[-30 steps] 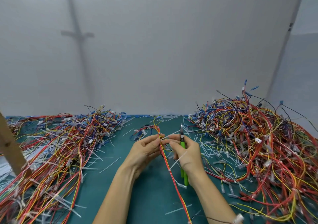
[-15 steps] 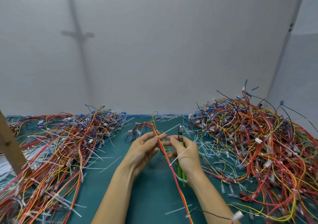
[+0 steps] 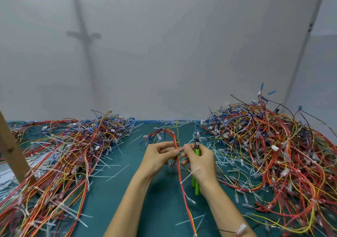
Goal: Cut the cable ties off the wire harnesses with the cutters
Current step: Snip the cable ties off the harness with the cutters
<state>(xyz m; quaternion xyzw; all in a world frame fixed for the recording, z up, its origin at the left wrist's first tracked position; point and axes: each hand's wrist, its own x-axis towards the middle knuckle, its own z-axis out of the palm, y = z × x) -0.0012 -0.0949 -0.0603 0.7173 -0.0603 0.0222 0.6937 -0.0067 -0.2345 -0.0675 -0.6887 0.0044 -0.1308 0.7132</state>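
where a pale grey wall (image 3: 164,54) closes off the back, a teal surface (image 3: 102,200) runs the full width of the view. at the far left a slanted wooden post (image 3: 11,151) stands on it. beside the post lies the left pile (image 3: 63,154) of red, yellow and blue harnesses, spread low and wide. loose white cut ties (image 3: 116,173) are scattered on the strip between that pile and the hands.

the left hand (image 3: 156,158) is raised over the middle of the surface. its fingers and thumb are curled, pinching a wire harness (image 3: 180,174) of red and yellow wires that arches away above the hand and trails down toward the near edge. a white cable tie (image 3: 189,174) is wrapped round that harness below the hands, its tail pointing up and right.

the right hand (image 3: 202,163) sits just beside the left, fingertips almost meeting. its fingers are clamped round the green-handled cutters (image 3: 196,186), whose head points away from the person. i cannot tell whether the blades are parted. further right rises the right pile (image 3: 273,154), taller and more tangled.
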